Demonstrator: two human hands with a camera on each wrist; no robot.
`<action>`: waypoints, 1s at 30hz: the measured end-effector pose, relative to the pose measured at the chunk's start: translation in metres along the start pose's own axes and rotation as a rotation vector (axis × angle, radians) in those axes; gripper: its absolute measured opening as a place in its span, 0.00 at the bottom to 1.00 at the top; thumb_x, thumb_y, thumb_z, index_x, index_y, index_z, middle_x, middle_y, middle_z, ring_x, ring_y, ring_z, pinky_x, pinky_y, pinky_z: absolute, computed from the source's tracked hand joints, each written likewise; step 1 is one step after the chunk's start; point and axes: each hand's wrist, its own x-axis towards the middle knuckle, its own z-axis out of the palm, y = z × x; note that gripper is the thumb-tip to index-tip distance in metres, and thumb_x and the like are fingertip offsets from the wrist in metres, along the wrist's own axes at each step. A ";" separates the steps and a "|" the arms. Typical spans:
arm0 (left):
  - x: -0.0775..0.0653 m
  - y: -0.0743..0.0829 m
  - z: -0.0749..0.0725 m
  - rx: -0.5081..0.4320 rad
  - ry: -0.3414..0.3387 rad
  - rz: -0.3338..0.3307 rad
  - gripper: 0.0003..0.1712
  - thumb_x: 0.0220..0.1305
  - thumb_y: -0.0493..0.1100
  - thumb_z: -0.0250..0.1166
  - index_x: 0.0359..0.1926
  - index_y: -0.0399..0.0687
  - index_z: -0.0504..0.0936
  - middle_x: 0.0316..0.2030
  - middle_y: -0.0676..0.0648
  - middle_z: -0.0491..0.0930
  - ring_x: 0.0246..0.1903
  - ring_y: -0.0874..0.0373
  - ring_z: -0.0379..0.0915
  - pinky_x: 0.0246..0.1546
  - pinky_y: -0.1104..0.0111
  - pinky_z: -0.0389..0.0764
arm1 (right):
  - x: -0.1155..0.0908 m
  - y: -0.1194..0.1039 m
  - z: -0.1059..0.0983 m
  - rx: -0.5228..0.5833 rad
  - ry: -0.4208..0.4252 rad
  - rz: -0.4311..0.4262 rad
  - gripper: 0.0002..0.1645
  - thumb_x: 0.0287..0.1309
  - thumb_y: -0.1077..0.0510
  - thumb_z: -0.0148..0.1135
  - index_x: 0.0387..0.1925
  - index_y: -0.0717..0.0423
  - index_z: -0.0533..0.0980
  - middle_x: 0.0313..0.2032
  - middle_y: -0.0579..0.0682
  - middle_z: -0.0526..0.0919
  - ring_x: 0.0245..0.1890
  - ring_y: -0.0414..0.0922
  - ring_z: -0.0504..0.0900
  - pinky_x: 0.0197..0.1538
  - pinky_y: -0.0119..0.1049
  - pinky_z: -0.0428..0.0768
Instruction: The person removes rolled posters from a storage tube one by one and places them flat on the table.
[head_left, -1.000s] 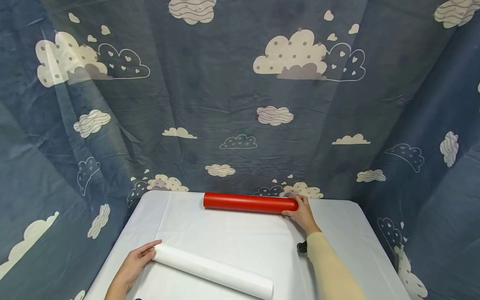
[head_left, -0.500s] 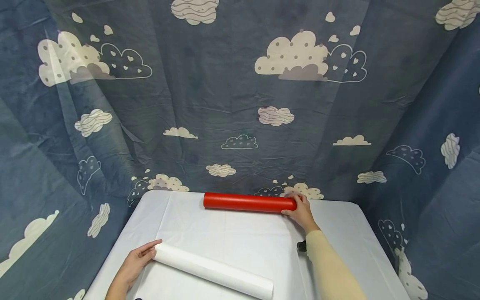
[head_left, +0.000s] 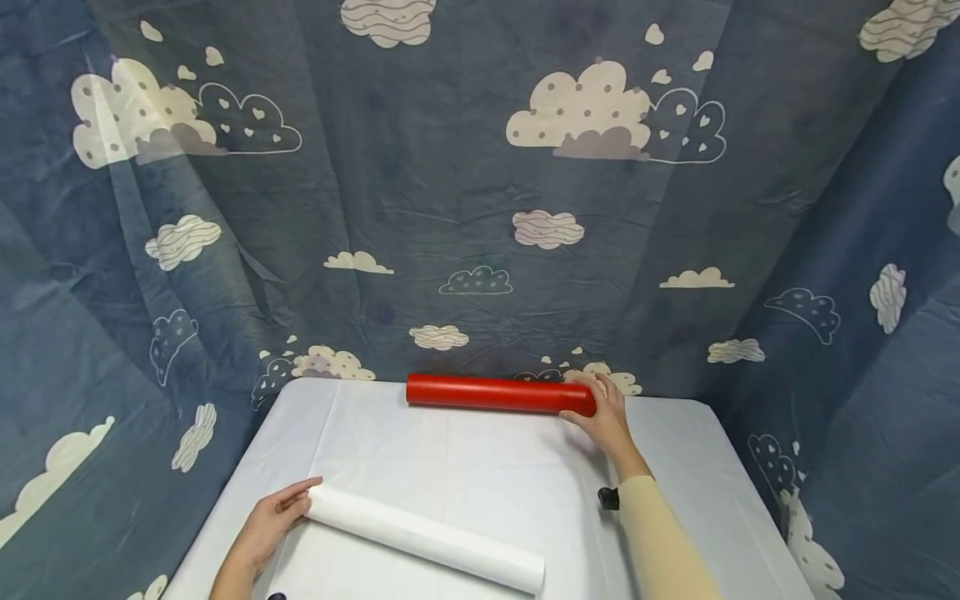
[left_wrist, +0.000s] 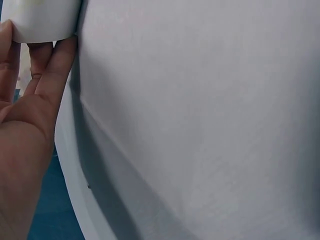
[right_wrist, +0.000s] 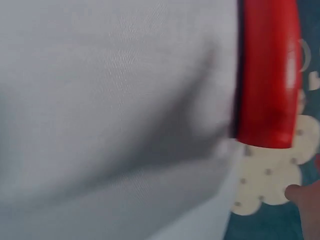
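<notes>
A glossy red roll (head_left: 487, 392) lies across the far edge of the white-covered table. My right hand (head_left: 609, 425) is at its right end, fingers spread around that end from behind and thumb in front. In the right wrist view, the thumb (right_wrist: 296, 194) shows apart from the end of the red roll (right_wrist: 267, 100). A white roll (head_left: 427, 537) lies slanted nearer to me. The fingers and thumb of my left hand (head_left: 270, 521) hold its left end. Close up, my left hand (left_wrist: 35, 100) has the thumb and fingers on either side of the white roll's rim (left_wrist: 45, 30).
The white tablecloth (head_left: 675, 500) has creases and rounded far corners. A dark blue curtain with cloud prints (head_left: 465, 192) hangs behind the table and along both sides. A small black device (head_left: 609, 498) sits at my right wrist.
The red roll has shifted slightly away from me, toward the curtain, and my right hand's fingers have spread a little. The left hand and the white roll stay almost where they were.
</notes>
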 end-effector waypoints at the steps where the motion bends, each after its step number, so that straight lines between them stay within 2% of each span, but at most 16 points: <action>1: 0.000 0.001 0.001 -0.001 -0.002 -0.003 0.26 0.77 0.43 0.65 0.72 0.43 0.77 0.66 0.38 0.80 0.57 0.67 0.81 0.56 0.68 0.87 | -0.005 -0.003 -0.003 0.009 0.003 -0.004 0.50 0.54 0.44 0.82 0.75 0.41 0.68 0.82 0.61 0.51 0.81 0.69 0.48 0.74 0.80 0.58; 6: -0.004 0.007 0.007 -0.001 0.003 -0.016 0.26 0.77 0.43 0.64 0.72 0.43 0.78 0.64 0.39 0.81 0.56 0.67 0.80 0.55 0.68 0.87 | -0.033 -0.023 -0.019 0.047 0.006 -0.025 0.52 0.56 0.43 0.81 0.78 0.41 0.65 0.83 0.60 0.49 0.81 0.68 0.47 0.72 0.81 0.60; 13: -0.008 0.012 0.021 -0.040 0.017 -0.046 0.25 0.76 0.42 0.66 0.71 0.44 0.79 0.55 0.48 0.85 0.49 0.71 0.80 0.52 0.70 0.88 | -0.081 -0.048 -0.039 0.073 -0.009 -0.077 0.54 0.55 0.46 0.81 0.78 0.39 0.63 0.84 0.59 0.49 0.82 0.66 0.47 0.71 0.80 0.61; 17: -0.011 0.012 0.030 -0.028 0.024 -0.032 0.25 0.77 0.42 0.65 0.71 0.43 0.79 0.56 0.46 0.85 0.51 0.68 0.81 0.52 0.68 0.89 | -0.107 -0.057 -0.047 0.087 -0.009 -0.121 0.54 0.53 0.50 0.83 0.78 0.40 0.64 0.84 0.58 0.51 0.82 0.66 0.48 0.71 0.81 0.61; 20: -0.012 0.013 0.038 -0.025 0.042 -0.017 0.24 0.77 0.41 0.65 0.70 0.42 0.79 0.56 0.44 0.85 0.54 0.64 0.82 0.53 0.67 0.89 | -0.123 -0.062 -0.050 0.090 -0.005 -0.160 0.54 0.52 0.49 0.84 0.77 0.42 0.66 0.83 0.58 0.53 0.81 0.65 0.51 0.70 0.82 0.62; 24: -0.014 0.016 0.048 -0.038 0.058 -0.018 0.24 0.76 0.39 0.65 0.70 0.41 0.79 0.54 0.44 0.85 0.51 0.64 0.81 0.51 0.68 0.89 | -0.143 -0.068 -0.051 0.092 -0.006 -0.205 0.54 0.50 0.48 0.85 0.76 0.42 0.68 0.82 0.57 0.57 0.80 0.65 0.53 0.68 0.83 0.64; 30: -0.019 0.020 0.065 -0.054 0.058 -0.027 0.23 0.77 0.38 0.64 0.70 0.42 0.80 0.53 0.43 0.84 0.48 0.63 0.80 0.48 0.70 0.89 | -0.170 -0.073 -0.049 0.075 -0.034 -0.205 0.54 0.47 0.46 0.86 0.75 0.39 0.69 0.80 0.54 0.62 0.79 0.63 0.58 0.67 0.81 0.68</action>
